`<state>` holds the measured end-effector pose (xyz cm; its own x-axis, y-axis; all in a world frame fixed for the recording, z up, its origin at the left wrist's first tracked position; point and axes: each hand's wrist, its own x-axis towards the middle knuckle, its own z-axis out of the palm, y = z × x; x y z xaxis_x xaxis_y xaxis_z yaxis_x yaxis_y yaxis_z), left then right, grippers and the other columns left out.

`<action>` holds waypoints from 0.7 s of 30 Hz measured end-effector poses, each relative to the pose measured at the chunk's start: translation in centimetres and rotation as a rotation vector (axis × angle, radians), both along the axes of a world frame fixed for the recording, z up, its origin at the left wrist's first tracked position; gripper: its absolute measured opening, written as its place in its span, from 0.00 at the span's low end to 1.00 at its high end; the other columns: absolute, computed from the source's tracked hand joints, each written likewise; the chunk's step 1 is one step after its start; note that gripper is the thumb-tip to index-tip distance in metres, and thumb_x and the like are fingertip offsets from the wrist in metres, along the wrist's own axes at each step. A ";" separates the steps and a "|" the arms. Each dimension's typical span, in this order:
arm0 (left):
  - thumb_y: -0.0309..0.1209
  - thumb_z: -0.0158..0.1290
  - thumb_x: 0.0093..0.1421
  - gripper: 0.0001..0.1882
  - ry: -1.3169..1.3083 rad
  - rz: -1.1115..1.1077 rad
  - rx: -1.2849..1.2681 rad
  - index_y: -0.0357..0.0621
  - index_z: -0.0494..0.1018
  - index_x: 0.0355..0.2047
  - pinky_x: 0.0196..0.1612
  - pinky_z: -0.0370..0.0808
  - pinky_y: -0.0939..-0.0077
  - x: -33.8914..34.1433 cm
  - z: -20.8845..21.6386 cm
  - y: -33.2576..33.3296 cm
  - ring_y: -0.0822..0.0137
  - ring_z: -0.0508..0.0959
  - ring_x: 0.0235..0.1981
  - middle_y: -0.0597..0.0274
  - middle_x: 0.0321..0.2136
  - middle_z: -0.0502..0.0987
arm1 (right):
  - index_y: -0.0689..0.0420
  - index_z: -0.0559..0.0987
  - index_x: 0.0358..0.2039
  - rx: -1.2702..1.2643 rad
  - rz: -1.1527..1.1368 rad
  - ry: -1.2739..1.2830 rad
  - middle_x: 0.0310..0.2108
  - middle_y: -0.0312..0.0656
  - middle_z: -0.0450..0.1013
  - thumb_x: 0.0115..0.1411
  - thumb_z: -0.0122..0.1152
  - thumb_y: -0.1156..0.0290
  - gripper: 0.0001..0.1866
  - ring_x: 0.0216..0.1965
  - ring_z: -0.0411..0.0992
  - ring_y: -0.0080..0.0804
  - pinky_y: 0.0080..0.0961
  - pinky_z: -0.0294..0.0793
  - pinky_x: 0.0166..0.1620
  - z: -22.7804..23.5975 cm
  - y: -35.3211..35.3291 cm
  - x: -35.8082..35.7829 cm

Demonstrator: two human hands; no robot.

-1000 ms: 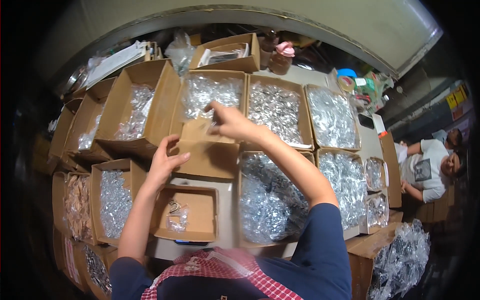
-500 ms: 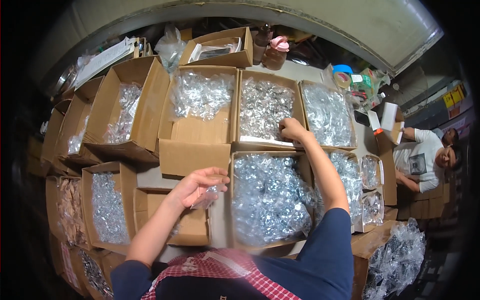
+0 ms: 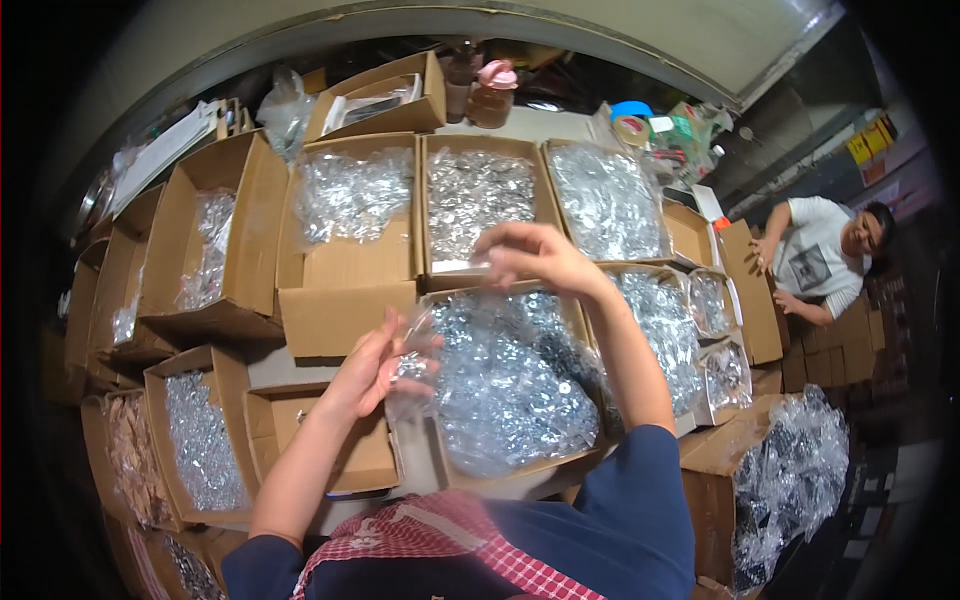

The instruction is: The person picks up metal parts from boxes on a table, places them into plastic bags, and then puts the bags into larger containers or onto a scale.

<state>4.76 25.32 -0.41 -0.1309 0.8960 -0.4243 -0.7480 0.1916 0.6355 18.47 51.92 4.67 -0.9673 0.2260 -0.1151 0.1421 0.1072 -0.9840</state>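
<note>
Clear bag (image 3: 410, 369) sits pinched in left fingers (image 3: 383, 338); right fingers (image 3: 506, 237) curl, hold unclear.

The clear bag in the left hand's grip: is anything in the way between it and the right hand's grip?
Nothing visible is. The clear bag sits at the left hand's grip; the right hand's grip, blurred, is farther up and right, with an open gap between, over the shiny parts.

A bare left hand (image 3: 368, 372) holds a small clear plastic bag (image 3: 410, 374) left of center as a blurred bare right hand (image 3: 537, 260) hovers mid-frame among open brown cardboard boxes (image 3: 347, 322) of silvery metal pieces (image 3: 475, 195).
</note>
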 end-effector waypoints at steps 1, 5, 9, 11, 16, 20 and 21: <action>0.45 0.42 0.69 0.23 0.036 -0.012 0.002 0.37 0.66 0.51 0.29 0.81 0.75 0.0 -0.1 0.1 0.68 0.79 0.34 0.57 0.38 0.76 | 0.61 0.77 0.45 0.221 -0.088 0.017 0.35 0.39 0.77 0.62 0.59 0.63 0.16 0.35 0.76 0.24 0.22 0.76 0.36 -0.7 2.2 0.6; 0.34 0.45 0.66 0.15 0.121 0.038 -0.077 0.39 0.68 0.50 0.17 0.61 0.88 -0.6 -2.1 -1.1 0.77 0.68 0.21 0.67 0.28 0.71 | 0.65 0.71 0.49 1.097 -0.788 -0.527 0.49 0.58 0.69 0.50 0.68 0.56 0.32 0.51 0.70 0.53 0.41 0.72 0.50 -6.0 13.6 5.7; 0.31 0.45 0.65 0.17 0.167 0.192 -0.189 0.40 0.67 0.52 0.21 0.66 0.87 -0.3 -1.5 -1.2 0.77 0.70 0.23 0.66 0.30 0.72 | 0.62 0.73 0.47 1.201 -1.011 -0.662 0.48 0.56 0.69 0.51 0.67 0.59 0.27 0.47 0.71 0.52 0.41 0.73 0.47 -11.8 18.9 8.7; 0.31 0.45 0.65 0.17 0.195 0.198 -0.175 0.40 0.68 0.52 0.24 0.69 0.87 -0.6 -0.8 -1.4 0.76 0.72 0.25 0.65 0.31 0.72 | 0.61 0.77 0.40 1.155 -1.078 -0.512 0.43 0.52 0.73 0.51 0.65 0.63 0.19 0.44 0.73 0.50 0.40 0.73 0.46 -11.6 20.7 9.9; 0.34 0.45 0.66 0.16 0.191 0.186 -0.141 0.41 0.69 0.51 0.24 0.73 0.84 -0.5 -0.6 -1.9 0.73 0.77 0.29 0.63 0.34 0.75 | 0.62 0.82 0.34 0.401 -1.171 0.221 0.29 0.35 0.77 0.56 0.59 0.71 0.09 0.31 0.72 0.23 0.22 0.71 0.37 -10.0 20.4 12.6; 0.42 0.44 0.68 0.20 0.140 0.120 -0.040 0.39 0.67 0.52 0.31 0.82 0.72 1.3 -0.7 -1.7 0.67 0.80 0.35 0.59 0.39 0.75 | 0.61 0.81 0.39 0.065 -0.875 0.329 0.33 0.35 0.78 0.60 0.57 0.70 0.10 0.33 0.73 0.21 0.18 0.70 0.38 -2.7 7.4 10.1; 0.43 0.44 0.68 0.22 0.116 0.092 0.003 0.38 0.66 0.53 0.32 0.83 0.69 2.2 -0.4 -1.2 0.66 0.80 0.36 0.58 0.40 0.75 | 0.60 0.81 0.39 0.088 -0.778 0.359 0.33 0.35 0.77 0.61 0.57 0.70 0.10 0.34 0.73 0.21 0.18 0.71 0.39 -0.9 2.9 9.2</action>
<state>6.95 24.08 -0.78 -0.2605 0.8793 -0.3986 -0.6834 0.1237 0.7195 27.64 54.85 3.77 -0.5078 0.8337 0.2169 -0.1116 0.1860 -0.9762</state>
